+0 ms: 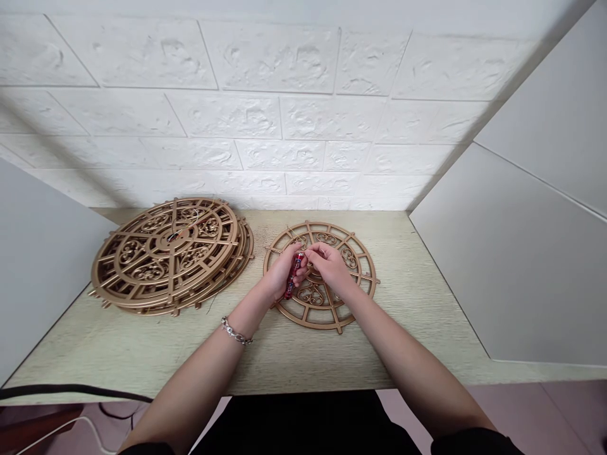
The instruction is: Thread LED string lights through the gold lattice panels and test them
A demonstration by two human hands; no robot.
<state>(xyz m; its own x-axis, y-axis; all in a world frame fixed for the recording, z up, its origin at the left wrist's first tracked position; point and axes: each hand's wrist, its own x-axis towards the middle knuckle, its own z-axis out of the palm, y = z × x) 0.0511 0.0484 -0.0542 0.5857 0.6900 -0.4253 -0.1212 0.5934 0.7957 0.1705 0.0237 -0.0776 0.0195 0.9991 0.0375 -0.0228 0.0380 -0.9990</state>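
My left hand [283, 278] is closed around a slim red printed cylinder [293, 277], battery-like, with a silvery upper end. Close beside that end, my right hand [328, 265] is pinched thumb to finger. What its fingertips hold is too small to make out. Both hands are over the middle of a round bronze-coloured openwork disc [310, 295] lying flat on the table. The disc has spokes, rings and curled scrolls, and its centre is partly hidden by my hands.
At the left, a stack of similar discs [164, 253] has thin wires on its top centre. The pale wood-grain table [408, 303] meets a white brick-patterned wall [303, 145]. Grey panels [521, 253] stand at both sides. A black cable [71, 390] runs along the front left edge.
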